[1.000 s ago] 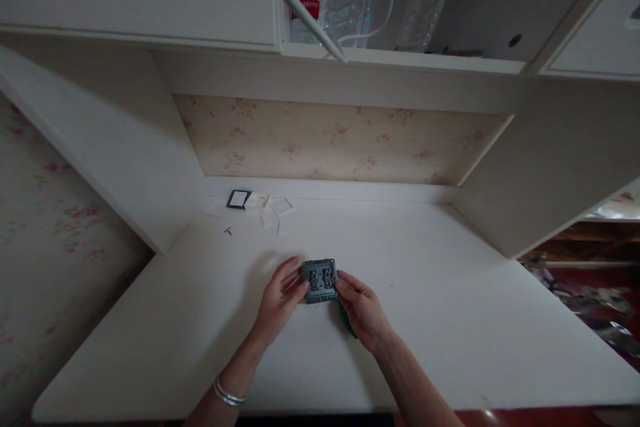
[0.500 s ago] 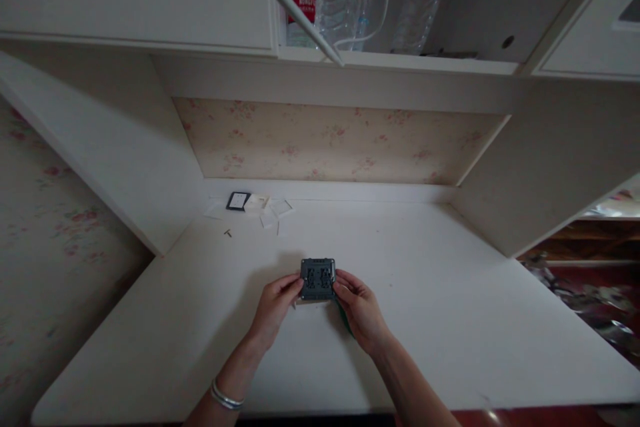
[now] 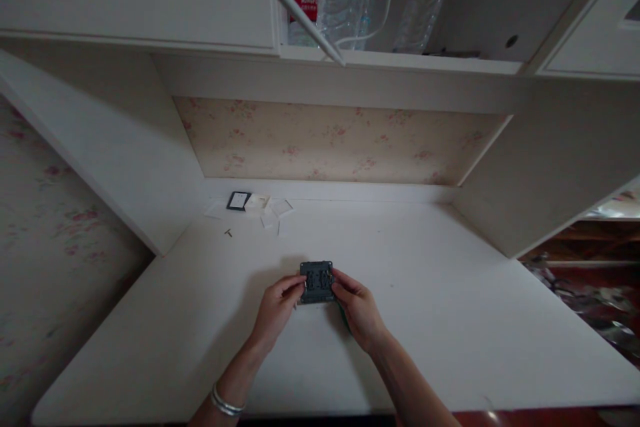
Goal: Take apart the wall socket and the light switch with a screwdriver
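Between my two hands is a dark grey, square wall switch body, its inner mechanism facing up. My left hand pinches its left edge between thumb and fingers. At the right edge, the thumb and fingers of my right hand are closed on it too. A green thing, only partly visible, sticks out below my right palm; I cannot tell what it is. Something pale shows just under the switch body's near edge, mostly hidden.
On the white desk, toward the back left, lie a dark-framed square plate, several thin white frames and covers, and two small screws. Plastic bottles stand on the shelf above, where a white rod hangs down in front.
The switch body has tilted slightly and shifted a little down and left. My left fingertips have moved slightly further over its left edge.
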Demonstrator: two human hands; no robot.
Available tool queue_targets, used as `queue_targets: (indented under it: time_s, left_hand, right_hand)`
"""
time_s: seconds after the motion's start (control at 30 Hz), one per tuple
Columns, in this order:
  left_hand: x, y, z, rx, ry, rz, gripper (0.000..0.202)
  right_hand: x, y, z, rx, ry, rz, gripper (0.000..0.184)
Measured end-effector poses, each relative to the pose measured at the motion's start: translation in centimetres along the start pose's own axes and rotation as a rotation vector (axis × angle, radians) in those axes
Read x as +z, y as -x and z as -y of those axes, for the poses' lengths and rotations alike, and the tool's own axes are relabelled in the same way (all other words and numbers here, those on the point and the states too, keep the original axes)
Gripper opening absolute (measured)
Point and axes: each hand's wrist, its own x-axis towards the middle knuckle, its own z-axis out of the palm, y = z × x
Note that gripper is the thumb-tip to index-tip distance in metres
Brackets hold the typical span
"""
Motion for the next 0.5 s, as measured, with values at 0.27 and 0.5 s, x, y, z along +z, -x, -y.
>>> queue_targets:
  time_s: [0.27, 0.5]
  left_hand:
    - [-0.3, -0.4, 0.0, 0.058, -0.042, 0.061, 0.026]
    - [0.1, -1.1, 0.8, 0.174, -0.171, 0.017, 0.023]
  right_hand:
    - [0.1, -1.0, 0.0, -0.020, 0.140, -0.047, 0.029]
    - [0.4, -1.5, 0.1, -0.164, 0.295, -0.064, 0.032]
